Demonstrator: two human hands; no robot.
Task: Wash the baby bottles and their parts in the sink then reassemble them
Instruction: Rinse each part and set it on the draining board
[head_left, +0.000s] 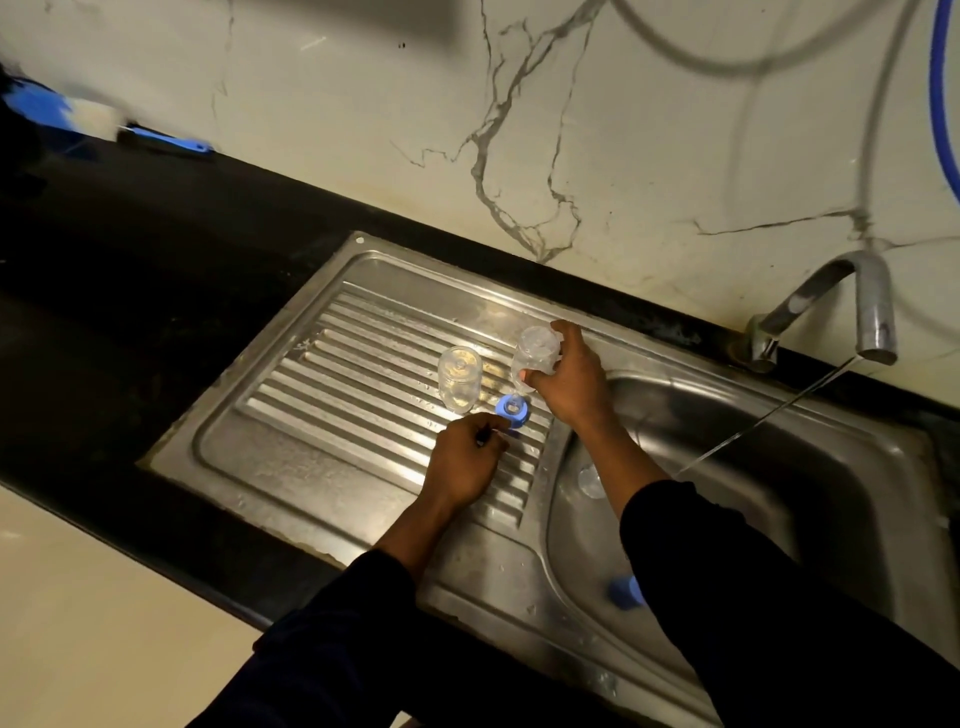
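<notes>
My right hand (569, 376) grips a clear baby bottle (535, 353), upside down, its mouth just above the ribbed drainboard (322, 410). Beside it a blue screw ring (513, 408) lies on the ribs. My left hand (462, 460) rests on the drainboard with curled fingers that pinch a small dark thing next to the ring. A second clear bottle (458, 379) stands upside down to the left. In the sink bowl (779, 467) lie a clear round part (591, 480) and a blue part (626, 592), half hidden by my right sleeve.
The tap (852, 306) at the right runs a thin stream of water into the bowl. A blue-handled bottle brush (124, 132) lies on the black counter (156, 270) at far left. Hoses hang on the marble wall.
</notes>
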